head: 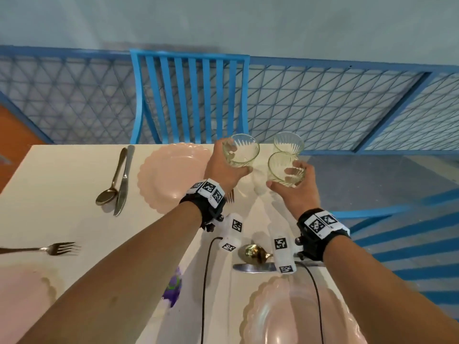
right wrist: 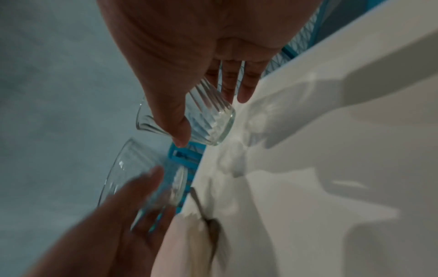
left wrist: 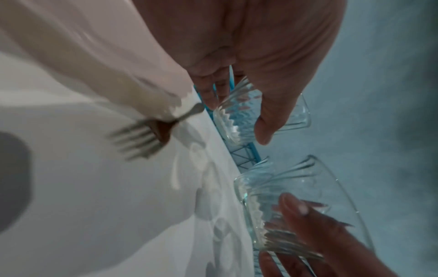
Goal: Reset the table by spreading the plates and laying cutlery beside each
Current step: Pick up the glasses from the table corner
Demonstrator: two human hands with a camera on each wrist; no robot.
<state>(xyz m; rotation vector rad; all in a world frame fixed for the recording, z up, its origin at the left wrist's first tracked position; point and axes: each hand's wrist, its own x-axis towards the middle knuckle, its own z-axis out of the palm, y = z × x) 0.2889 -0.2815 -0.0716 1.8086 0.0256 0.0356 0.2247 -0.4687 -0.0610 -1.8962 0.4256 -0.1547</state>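
Observation:
My left hand (head: pixel 236 160) grips a clear ribbed glass (head: pixel 244 145) above the table's far edge, right of the far pink plate (head: pixel 171 175). In the left wrist view the left hand (left wrist: pixel 237 118) has thumb and fingers round that glass (left wrist: pixel 227 120). My right hand (head: pixel 285 178) grips a second glass (head: pixel 278 167); in the right wrist view the right hand (right wrist: pixel 213 116) wraps it (right wrist: pixel 213 129). A third glass (head: pixel 289 142) stands behind it at the corner. A spoon (head: pixel 111 184) and knife (head: pixel 124 180) lie left of the far plate, a fork (head: pixel 231 196) under my left wrist.
A pink plate (head: pixel 298 314) sits near right with a spoon (head: pixel 255 253) and knife (head: pixel 250 268) beyond it. Another plate (head: pixel 22 289) is near left beside a fork (head: pixel 57 248). A blue chair (head: pixel 188 95) and mesh fence (head: pixel 323 108) stand behind the white table (head: pixel 62 194).

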